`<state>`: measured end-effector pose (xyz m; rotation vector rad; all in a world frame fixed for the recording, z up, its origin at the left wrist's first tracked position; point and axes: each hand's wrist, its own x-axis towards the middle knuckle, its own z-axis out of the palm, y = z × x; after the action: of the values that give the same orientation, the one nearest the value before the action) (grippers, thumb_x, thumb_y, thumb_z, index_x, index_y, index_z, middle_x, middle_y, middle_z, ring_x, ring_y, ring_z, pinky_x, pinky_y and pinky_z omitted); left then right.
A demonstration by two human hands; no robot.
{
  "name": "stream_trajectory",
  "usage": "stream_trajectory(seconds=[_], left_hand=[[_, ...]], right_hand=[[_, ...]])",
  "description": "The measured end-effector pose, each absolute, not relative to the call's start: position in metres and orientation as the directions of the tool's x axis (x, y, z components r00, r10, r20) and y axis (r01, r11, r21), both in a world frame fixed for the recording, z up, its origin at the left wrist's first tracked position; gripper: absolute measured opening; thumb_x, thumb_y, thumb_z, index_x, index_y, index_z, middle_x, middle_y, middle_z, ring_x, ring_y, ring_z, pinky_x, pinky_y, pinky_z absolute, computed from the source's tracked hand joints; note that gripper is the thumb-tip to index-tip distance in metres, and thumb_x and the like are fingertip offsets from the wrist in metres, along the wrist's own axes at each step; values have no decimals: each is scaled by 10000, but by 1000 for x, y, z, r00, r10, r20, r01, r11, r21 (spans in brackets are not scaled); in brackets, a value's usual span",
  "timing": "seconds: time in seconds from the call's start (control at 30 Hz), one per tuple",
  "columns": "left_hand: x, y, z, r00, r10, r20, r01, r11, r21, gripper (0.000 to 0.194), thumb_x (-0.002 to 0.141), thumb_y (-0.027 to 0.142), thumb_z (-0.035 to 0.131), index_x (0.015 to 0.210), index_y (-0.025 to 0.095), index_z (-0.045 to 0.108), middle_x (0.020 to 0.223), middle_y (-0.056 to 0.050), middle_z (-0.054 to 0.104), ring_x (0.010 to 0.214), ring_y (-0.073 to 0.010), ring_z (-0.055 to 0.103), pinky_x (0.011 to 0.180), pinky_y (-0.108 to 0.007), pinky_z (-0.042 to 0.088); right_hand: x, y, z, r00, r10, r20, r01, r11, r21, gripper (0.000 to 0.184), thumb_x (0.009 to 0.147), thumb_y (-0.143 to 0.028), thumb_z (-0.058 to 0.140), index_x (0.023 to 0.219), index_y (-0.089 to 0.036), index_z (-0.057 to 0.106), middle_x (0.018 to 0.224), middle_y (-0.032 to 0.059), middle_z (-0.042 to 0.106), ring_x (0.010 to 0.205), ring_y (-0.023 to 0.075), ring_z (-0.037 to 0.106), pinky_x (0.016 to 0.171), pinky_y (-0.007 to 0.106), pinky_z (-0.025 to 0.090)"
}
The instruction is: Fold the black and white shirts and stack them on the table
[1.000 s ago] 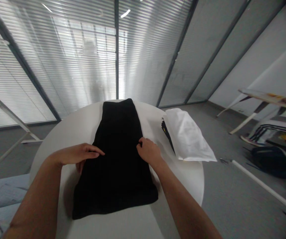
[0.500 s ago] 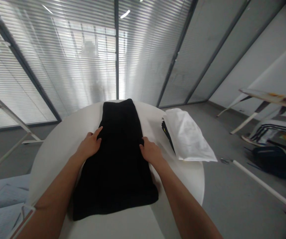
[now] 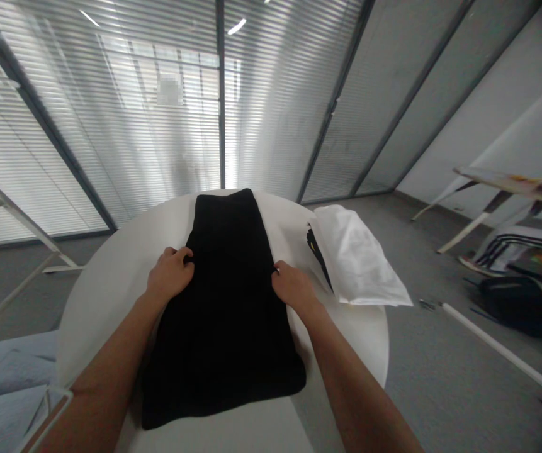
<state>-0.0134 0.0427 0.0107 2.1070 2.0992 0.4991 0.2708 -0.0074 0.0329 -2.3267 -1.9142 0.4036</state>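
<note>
A folded black garment (image 3: 223,327) lies lengthwise down the middle of a round white worktop (image 3: 95,321), its narrow end toward the far rim and its wider end near the bottom of the frame. The left hand (image 3: 169,275) rests on its left side edge, and the left fingers (image 3: 182,255) curl closed over that edge. The right hand (image 3: 294,289) sits at the opposite edge, with the right fingers (image 3: 276,269) closed on a small pinch of the black cloth. Neither grip is fully visible, but both hands seem to be holding the fabric rather than lying flat.

The step in hand looks like working the two side edges at about mid-length. From this hold, the next move calls for both hands to act evenly so that the cloth stays square.

Just right of the garment, a white cloth bundle (image 3: 358,258) lies on the worktop, with a dark, yellow-marked item (image 3: 315,248) tucked beneath its edge. At the upper right stands a side table (image 3: 502,179). Below it, a black bag (image 3: 520,305) sits on the grey floor, and a white rod (image 3: 502,346) lies nearby. Slatted blinds (image 3: 110,126) cover the glass partition behind.
</note>
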Motion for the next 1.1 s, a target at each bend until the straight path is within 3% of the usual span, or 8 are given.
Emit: stream_trajectory(seconds=[0.1, 0.23, 0.47, 0.7, 0.8, 0.93, 1.0, 1.1], left_hand=[[-9, 42, 5, 62, 954, 295, 960, -138, 244, 446, 846, 318, 445, 1263, 275, 598, 1242, -123, 522, 1167, -293, 517, 975, -438, 443], [-11, 46, -1, 124, 975, 183, 965, -161, 208, 497, 864, 348, 433, 1348, 315, 539, 1286, -115, 508, 1156, -312, 521, 982, -494, 426], [-18, 51, 6, 129, 988, 79, 937, -148, 316, 396, 867, 369, 395, 1141, 216, 637, 1090, -90, 625, 956, -224, 634, 931, -352, 458], [-13, 44, 22, -8, 999, -40, 960, 19, 280, 435, 903, 478, 323, 843, 237, 681, 872, -73, 696, 862, -268, 654, 761, -358, 481], [-9, 40, 21, -48, 997, 65, 963, 29, 267, 434, 911, 496, 334, 1043, 255, 670, 950, -77, 688, 898, -265, 649, 785, -356, 484], [-4, 37, 15, -4, 987, 160, 973, -33, 227, 544, 924, 483, 342, 1416, 273, 440, 1060, -112, 641, 952, -259, 640, 843, -374, 480], [-5, 38, 13, 23, 991, 135, 981, -48, 186, 559, 932, 464, 320, 1458, 286, 389, 1072, -123, 630, 963, -273, 641, 850, -399, 478], [-8, 41, 11, 53, 997, 55, 985, -62, 164, 524, 923, 382, 313, 1421, 297, 453, 1138, -125, 633, 1008, -288, 638, 873, -425, 471]], right_hand=[[266, -8, 31, 163, 983, -83, 932, -181, -315, 431, 948, -382, 374, 1295, -167, 512, 1066, 163, 688, 1017, 315, 656, 844, 402, 470], [261, -8, 24, 81, 997, -21, 911, -82, -404, 499, 922, -395, 467, 1359, -154, 457, 1267, 176, 588, 1138, 292, 597, 929, 371, 440], [261, -7, 23, -12, 994, -107, 897, -37, -440, 459, 919, -320, 445, 1342, -145, 473, 1222, 158, 631, 1161, 266, 581, 940, 343, 420], [270, -9, 37, -92, 966, -240, 917, -12, -399, 245, 848, -232, 436, 944, -185, 655, 1020, 91, 710, 971, 238, 648, 795, 301, 441], [268, -8, 39, -3, 973, -231, 935, -79, -346, 247, 869, -286, 435, 919, -190, 657, 1016, 100, 711, 977, 256, 651, 784, 315, 444], [264, -8, 37, 149, 975, -164, 928, -196, -317, 410, 934, -483, 369, 1100, -186, 598, 1010, 131, 703, 976, 290, 655, 803, 368, 452], [263, -8, 35, 144, 978, -149, 924, -187, -335, 472, 933, -547, 361, 1159, -186, 566, 1026, 135, 699, 991, 291, 652, 820, 375, 452], [265, -9, 32, 87, 985, -152, 927, -136, -351, 454, 917, -502, 429, 1222, -183, 537, 1074, 132, 692, 1015, 278, 648, 835, 356, 450]])
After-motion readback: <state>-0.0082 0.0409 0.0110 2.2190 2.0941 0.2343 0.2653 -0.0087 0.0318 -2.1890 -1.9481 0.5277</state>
